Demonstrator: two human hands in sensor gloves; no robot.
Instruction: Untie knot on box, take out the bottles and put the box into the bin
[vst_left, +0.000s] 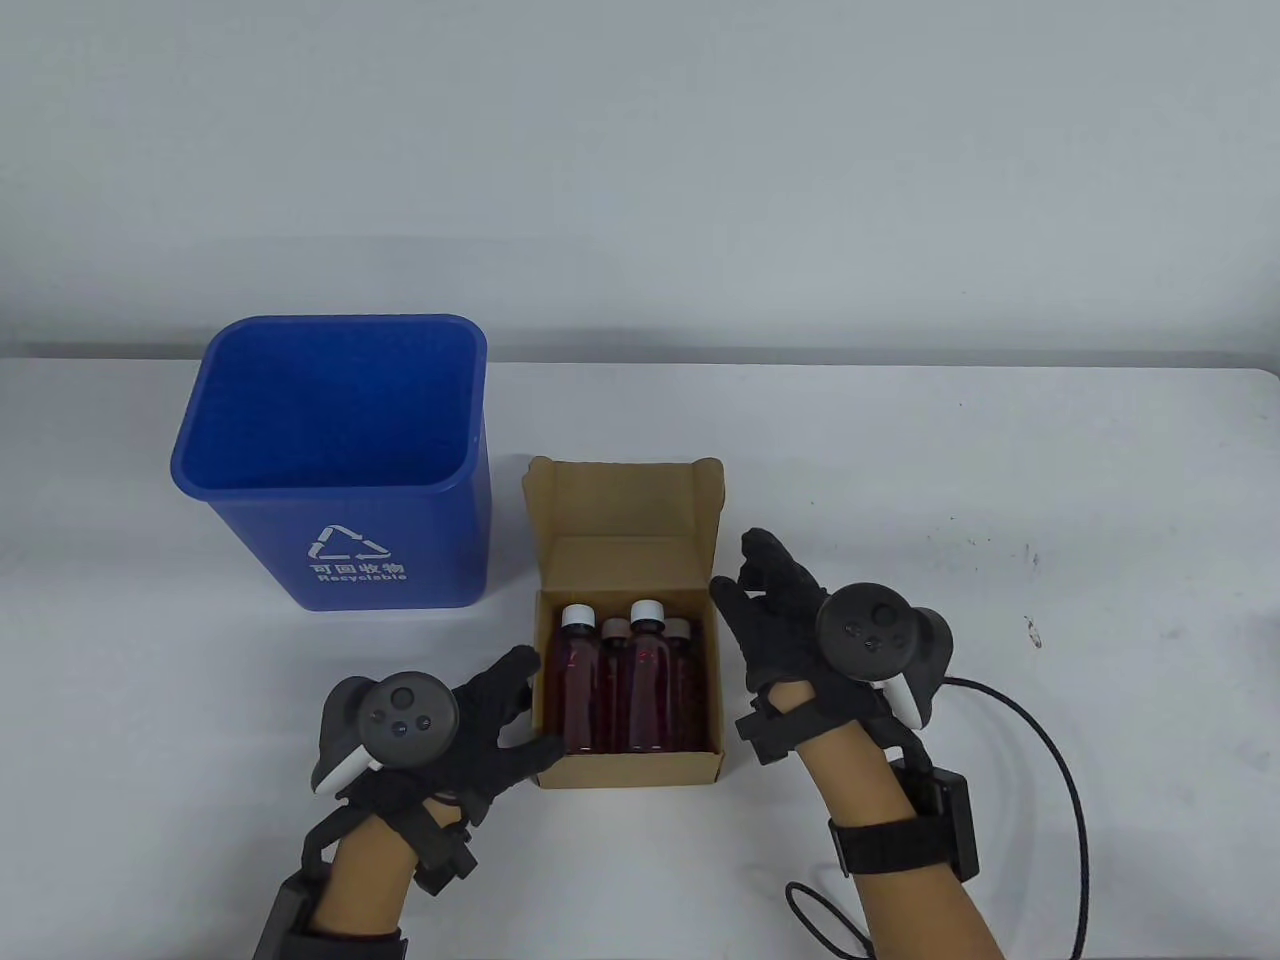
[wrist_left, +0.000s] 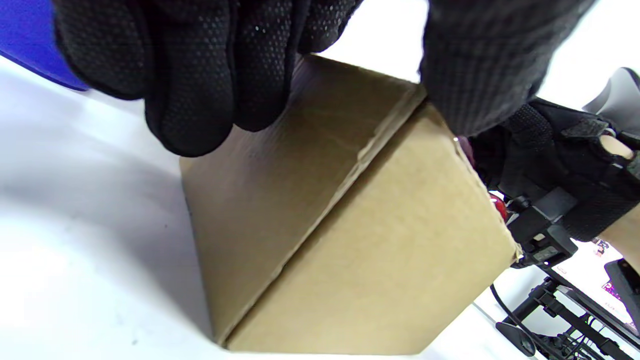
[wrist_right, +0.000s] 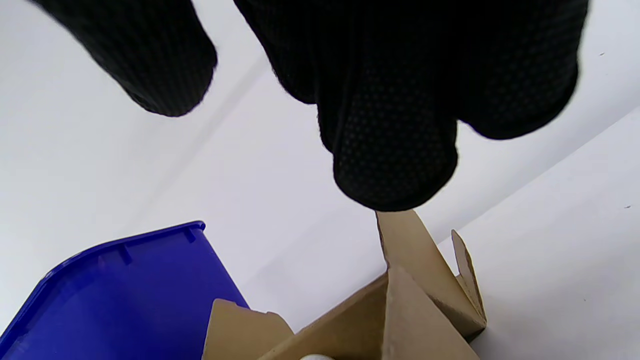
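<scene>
**Box open, bottles still in it, your hands on either side**

Table view: your cardboard box (vst_left: 628, 560) sits on the white table (vst_left: 1000, 500) just right of the blue recycling bin (vst_left: 330, 450), lid flap tipped up toward the back; four red bottles (vst_left: 628, 690) stand inside, two with white caps, two with paler ones. Your left hand (vst_left: 480, 720) is against the box's near-left corner, fingers along the left wall and thumb across the front bottom edge; your right hand (vst_left: 775, 610) hovers just beside the box's right wall, fingers loosely spread and holding nothing; a black cable (vst_left: 1050, 760) loops off that wrist.

Left wrist view: your fingers (wrist_left: 200, 75) lie flat on the box's side panel and the thumb (wrist_left: 480, 60) comes over the top edge, so you've got the corner lightly clasped.

Right wrist view: your fingertips (wrist_right: 395, 170) hang right above the upright side flap (wrist_right: 405, 240); can't tell if they touch it; bin rim at lower left.
</scene>
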